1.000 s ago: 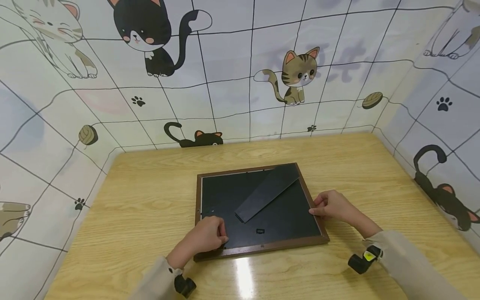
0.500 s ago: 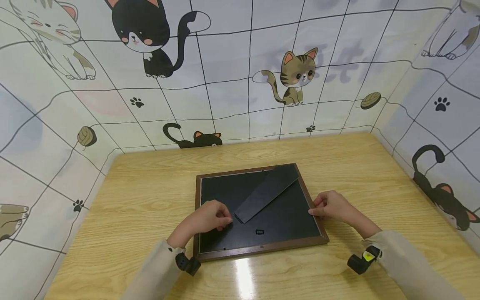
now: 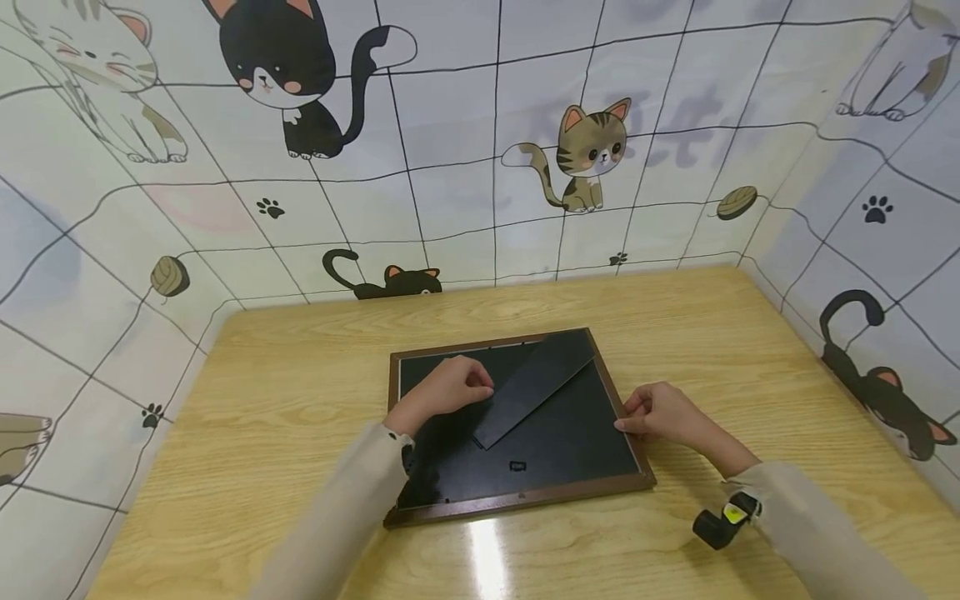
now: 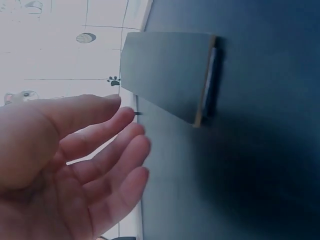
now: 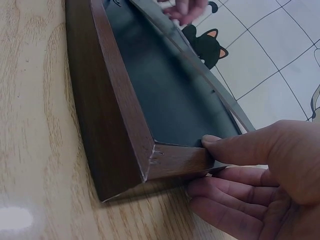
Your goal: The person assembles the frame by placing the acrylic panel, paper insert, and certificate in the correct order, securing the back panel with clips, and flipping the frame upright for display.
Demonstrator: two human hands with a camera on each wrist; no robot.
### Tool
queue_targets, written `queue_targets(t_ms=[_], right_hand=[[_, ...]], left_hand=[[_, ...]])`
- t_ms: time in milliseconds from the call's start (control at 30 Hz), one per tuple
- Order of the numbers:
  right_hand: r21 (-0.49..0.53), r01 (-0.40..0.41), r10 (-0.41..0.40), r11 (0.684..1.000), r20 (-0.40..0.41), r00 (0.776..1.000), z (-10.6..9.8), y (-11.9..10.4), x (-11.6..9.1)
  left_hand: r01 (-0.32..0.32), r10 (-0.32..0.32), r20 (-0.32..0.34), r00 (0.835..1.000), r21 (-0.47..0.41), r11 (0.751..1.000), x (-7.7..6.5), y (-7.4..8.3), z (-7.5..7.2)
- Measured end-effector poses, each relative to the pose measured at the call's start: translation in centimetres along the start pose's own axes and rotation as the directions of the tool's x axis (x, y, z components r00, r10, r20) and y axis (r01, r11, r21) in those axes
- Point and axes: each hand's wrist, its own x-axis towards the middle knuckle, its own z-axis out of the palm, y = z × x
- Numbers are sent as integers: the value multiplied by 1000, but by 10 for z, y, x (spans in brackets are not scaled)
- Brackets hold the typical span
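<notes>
A brown wooden picture frame [image 3: 525, 497] lies back side up on the table. Its black backing board [image 3: 570, 450] carries a flat easel stand [image 3: 536, 392], set diagonally from the far right corner. My left hand [image 3: 453, 385] is over the far left part of the board, just left of the stand. The left wrist view shows that hand [image 4: 100, 160] with loosely bent fingers and nothing in them. My right hand [image 3: 663, 414] holds the frame's right side; in the right wrist view its thumb [image 5: 237, 149] is on top and the fingers are against the outer side.
The light wood table [image 3: 300, 400] extends around the frame on every side. Behind it and at both sides stand white panels [image 3: 457, 200] printed with cats and grid lines. A small black label [image 3: 517, 467] is on the backing board near the front rim.
My left hand has moved from the frame's near left corner, away from me and rightward over the board towards the stand. The right hand keeps its hold on the right side.
</notes>
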Motion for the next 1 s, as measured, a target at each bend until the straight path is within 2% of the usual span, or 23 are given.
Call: queue_targets(t_ms=[267, 400, 567, 700, 833, 1000], right_hand=[[-8, 0, 0, 1000, -4, 1000, 0, 1, -1], [-4, -6, 6, 1000, -8, 1000, 0, 0, -1], [20, -15, 16, 1000, -6, 1000, 1, 0, 0], [25, -13, 13, 1000, -5, 1000, 0, 0, 0], [38, -11, 11, 999, 2, 1000, 0, 1, 0], [40, -6, 6, 999, 4, 1000, 0, 1, 0]], left_hand=[[5, -4, -41, 999, 24, 1000, 39, 3, 10], [59, -56, -62, 997, 46, 997, 51, 5, 17], [104, -102, -77, 992, 30, 994, 61, 4, 21], [76, -75, -71, 995, 11, 997, 65, 1, 21], [59, -59, -39, 998, -15, 998, 71, 1, 19], [33, -33, -2, 999, 4, 999, 75, 1, 16]])
